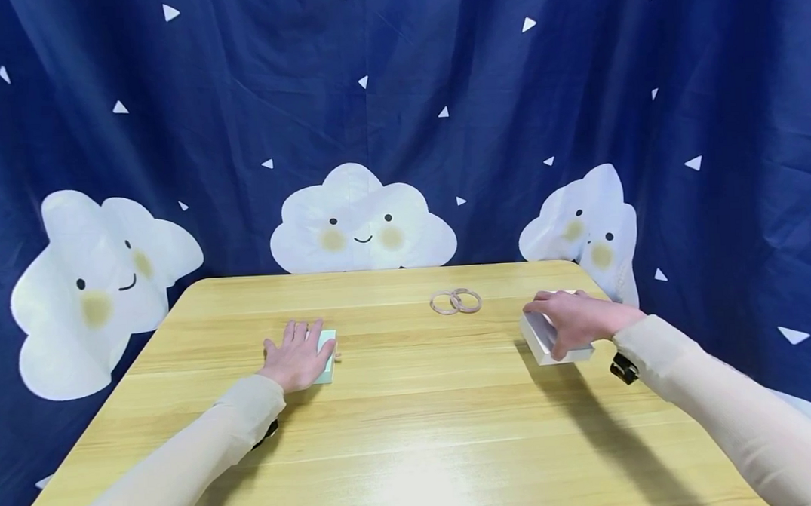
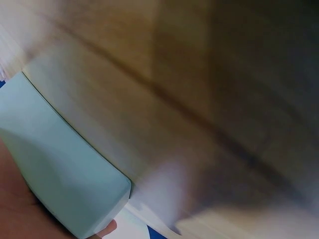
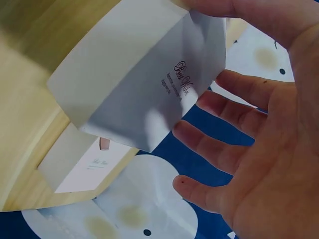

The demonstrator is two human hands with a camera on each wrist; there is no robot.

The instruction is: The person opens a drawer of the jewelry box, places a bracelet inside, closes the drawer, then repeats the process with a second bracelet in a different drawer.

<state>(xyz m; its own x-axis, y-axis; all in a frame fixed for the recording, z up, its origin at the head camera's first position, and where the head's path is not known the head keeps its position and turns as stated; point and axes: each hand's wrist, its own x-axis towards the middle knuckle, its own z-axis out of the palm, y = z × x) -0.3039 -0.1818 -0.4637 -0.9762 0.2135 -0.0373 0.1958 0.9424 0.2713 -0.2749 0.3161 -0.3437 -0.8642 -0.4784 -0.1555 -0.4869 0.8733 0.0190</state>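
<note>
In the head view my left hand (image 1: 297,357) rests on a mint-green box (image 1: 327,373) at the table's left, its fingers straight and spread. The same box fills the lower left of the left wrist view, with a fingertip showing past its near end. On the right, my right hand (image 1: 578,322) holds a white box (image 3: 154,84) between thumb and fingers, tilted, with red script lettering on its face. A second white box (image 3: 87,162) with a small pinkish tab shows beyond it in the right wrist view; the hand largely covers that area from the head camera.
Two overlapping pinkish rings (image 1: 466,301) lie toward the back of the wooden table (image 1: 399,412), between the hands. Behind the far edge hangs a dark blue curtain (image 1: 403,49) with white clouds and triangles. A small tab sticks out from the mint-green box's right side.
</note>
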